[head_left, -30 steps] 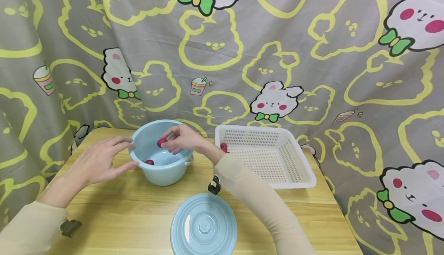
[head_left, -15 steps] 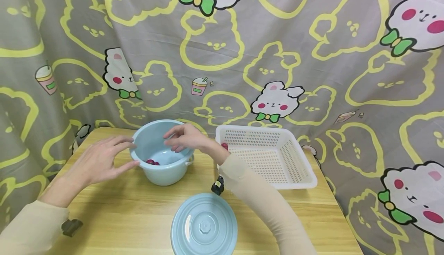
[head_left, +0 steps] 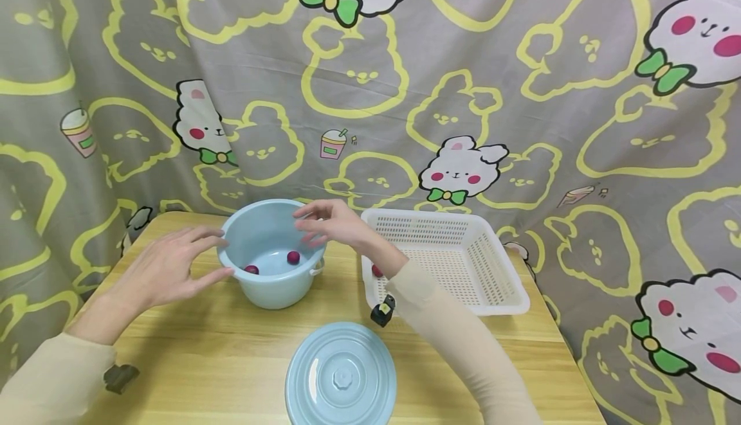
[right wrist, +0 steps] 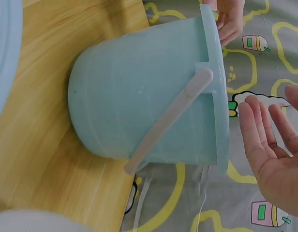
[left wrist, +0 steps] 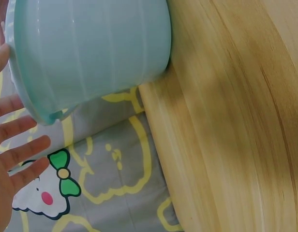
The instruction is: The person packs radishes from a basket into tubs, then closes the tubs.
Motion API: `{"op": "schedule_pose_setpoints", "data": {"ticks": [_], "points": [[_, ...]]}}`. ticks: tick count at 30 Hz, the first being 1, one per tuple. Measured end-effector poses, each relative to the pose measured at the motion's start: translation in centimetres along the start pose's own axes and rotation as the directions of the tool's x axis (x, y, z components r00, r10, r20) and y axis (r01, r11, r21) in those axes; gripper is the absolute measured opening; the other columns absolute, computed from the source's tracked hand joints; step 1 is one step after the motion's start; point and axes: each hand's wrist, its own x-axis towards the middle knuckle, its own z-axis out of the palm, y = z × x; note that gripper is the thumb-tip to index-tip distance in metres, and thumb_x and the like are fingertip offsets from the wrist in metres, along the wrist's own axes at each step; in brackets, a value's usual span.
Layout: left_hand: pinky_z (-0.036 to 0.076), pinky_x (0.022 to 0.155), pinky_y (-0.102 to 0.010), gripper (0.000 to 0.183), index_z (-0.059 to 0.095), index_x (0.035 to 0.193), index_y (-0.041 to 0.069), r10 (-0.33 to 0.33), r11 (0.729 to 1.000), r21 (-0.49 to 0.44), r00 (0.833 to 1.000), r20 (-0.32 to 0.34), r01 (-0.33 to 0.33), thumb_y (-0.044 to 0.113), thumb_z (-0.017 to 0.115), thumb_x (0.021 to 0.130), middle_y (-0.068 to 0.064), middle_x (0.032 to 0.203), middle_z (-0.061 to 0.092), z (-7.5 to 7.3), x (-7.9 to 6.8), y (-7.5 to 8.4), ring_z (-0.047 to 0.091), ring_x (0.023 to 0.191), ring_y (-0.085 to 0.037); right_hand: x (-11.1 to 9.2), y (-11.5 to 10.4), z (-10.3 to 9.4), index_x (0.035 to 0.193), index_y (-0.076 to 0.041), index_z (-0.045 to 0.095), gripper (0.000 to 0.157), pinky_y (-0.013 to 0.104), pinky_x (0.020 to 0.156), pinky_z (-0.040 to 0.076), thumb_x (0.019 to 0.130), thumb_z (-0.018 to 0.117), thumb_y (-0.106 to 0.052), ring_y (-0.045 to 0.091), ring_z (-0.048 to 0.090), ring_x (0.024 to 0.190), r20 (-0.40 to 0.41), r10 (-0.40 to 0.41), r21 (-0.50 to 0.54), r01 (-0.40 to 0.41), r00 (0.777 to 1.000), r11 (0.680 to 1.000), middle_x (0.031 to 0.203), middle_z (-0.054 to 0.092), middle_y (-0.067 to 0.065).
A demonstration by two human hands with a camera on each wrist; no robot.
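Note:
My left hand (head_left: 164,269) is at the left rim of a light blue bucket (head_left: 272,291), thumb and fingers spread around the rim and holding nothing. Inside lie small dark red round things, possibly plums: one (head_left: 251,270) near the front wall, another (head_left: 293,258) farther right. Above the bucket's right rim, my right hand (head_left: 334,222) hovers with loosely bent fingers and nothing between them. In the right wrist view the bucket's pale handle (right wrist: 168,121) hangs down its side. A further dark red round thing (head_left: 377,271) shows in the white basket, partly behind my right forearm.
The white perforated basket (head_left: 503,264) stands right of the bucket on the wooden table (head_left: 220,361). A light blue lid (head_left: 341,380) lies in front, near the middle. A patterned curtain (head_left: 370,135) hangs behind the table.
My right hand has let a dark red round thing drop into the bucket, then moved right and drawn back toward the basket. The left hand stays at the rim.

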Motion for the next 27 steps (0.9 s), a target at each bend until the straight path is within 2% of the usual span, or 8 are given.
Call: {"op": "schedule_pose_setpoints", "data": {"ticks": [4,7,10,16,22,27], "points": [[0.059,0.088,-0.064,0.048,0.077,0.116,0.012,-0.004,1.0,-0.003,1.0,0.007,0.004,0.048,0.083,0.085,-0.014,0.124,0.074,-0.1,0.0,0.0,0.073,0.108,-0.041,-0.6,0.3,-0.6,0.132,-0.005,0.069,0.034,0.043,0.089,0.067,0.101,0.072,-0.02,0.021,0.079,0.09,-0.038,0.002,0.016,-0.002,0.999,1.0,0.116,0.073,0.017],[0.059,0.088,-0.064,0.048,0.077,0.116,0.012,-0.002,1.0,-0.003,1.0,0.005,0.002,0.048,0.084,0.085,-0.014,0.124,0.074,-0.1,0.0,0.1,0.073,0.107,-0.041,-1.1,0.4,-1.0,0.134,-0.001,0.067,0.038,0.042,0.088,0.068,0.101,0.072,-0.019,0.015,0.077,0.087,-0.058,-0.001,0.019,0.002,0.998,1.0,0.116,0.073,0.014],[0.059,0.088,-0.064,0.048,0.077,0.116,0.012,-0.001,1.0,-0.003,1.0,0.004,0.001,0.048,0.084,0.085,-0.014,0.124,0.074,-0.1,0.0,0.1,0.073,0.107,-0.041,-1.6,0.5,-1.5,0.135,0.002,0.066,0.041,0.045,0.089,0.067,0.1,0.073,-0.018,0.015,0.078,0.087,-0.074,-0.013,0.011,0.014,0.997,1.0,0.118,0.072,0.014],[0.059,0.088,-0.064,0.049,0.077,0.116,0.012,-0.005,1.0,-0.002,1.0,0.008,0.005,0.049,0.083,0.085,-0.014,0.124,0.074,-0.1,0.0,0.0,0.073,0.108,-0.041,-2.5,0.8,-2.6,0.13,-0.005,0.071,0.033,0.042,0.086,0.068,0.1,0.073,-0.019,0.019,0.079,0.09,-0.1,-0.043,-0.006,0.042,0.994,0.999,0.126,0.073,0.022],[0.059,0.087,-0.064,0.049,0.077,0.116,0.012,-0.006,1.0,-0.003,1.0,0.007,0.006,0.049,0.084,0.085,-0.014,0.124,0.074,0.0,-0.1,0.0,0.073,0.108,-0.041,-3.3,1.2,-3.8,0.131,-0.005,0.069,0.033,0.041,0.088,0.068,0.101,0.071,-0.02,0.023,0.079,0.094,-0.124,-0.046,-0.017,0.044,0.991,0.999,0.127,0.072,0.021],[0.059,0.087,-0.064,0.049,0.077,0.117,0.013,-0.012,1.0,-0.004,1.0,0.013,0.012,0.05,0.083,0.085,-0.014,0.124,0.074,0.0,0.0,-0.1,0.073,0.108,-0.041,-4.0,1.5,-4.8,0.131,-0.002,0.068,0.034,0.041,0.088,0.068,0.101,0.071,-0.019,0.02,0.078,0.092,-0.154,-0.035,-0.022,0.032,0.988,0.999,0.122,0.073,0.02]]}}
